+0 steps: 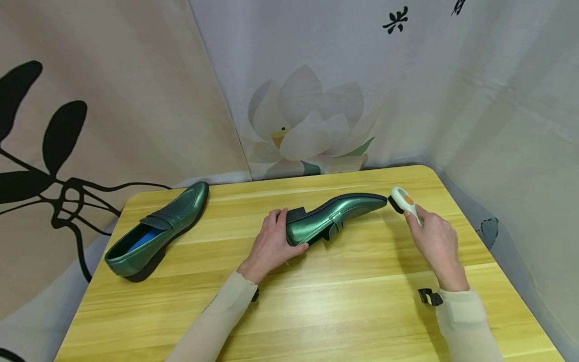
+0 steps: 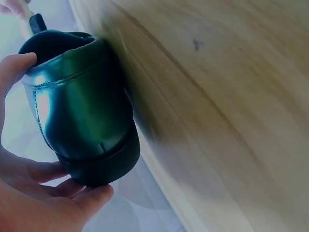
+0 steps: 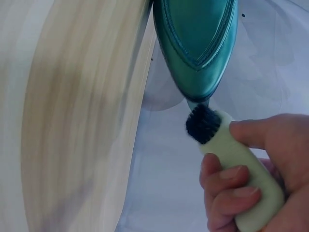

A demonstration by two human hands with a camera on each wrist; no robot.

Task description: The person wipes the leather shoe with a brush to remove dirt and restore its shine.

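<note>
A shiny green loafer [image 1: 312, 225] lies tipped on its side near the middle of the table, its toe pointing right. My left hand [image 1: 273, 245] grips it at the heel. In the left wrist view the thumb is at the rim of the loafer's opening [image 2: 82, 111] and the fingers are around the dark heel. My right hand [image 1: 436, 241] holds a small white shoe brush [image 1: 404, 200] with dark bristles and an orange spot. The bristles [image 3: 203, 124] are right by the loafer's toe; whether they touch it I cannot tell.
A second green loafer [image 1: 181, 210] with a blue insole stands upright at the table's left side. The wooden table [image 1: 344, 301] has rounded far corners. Printed fabric curtains [image 1: 316, 60] hang behind it and along both sides.
</note>
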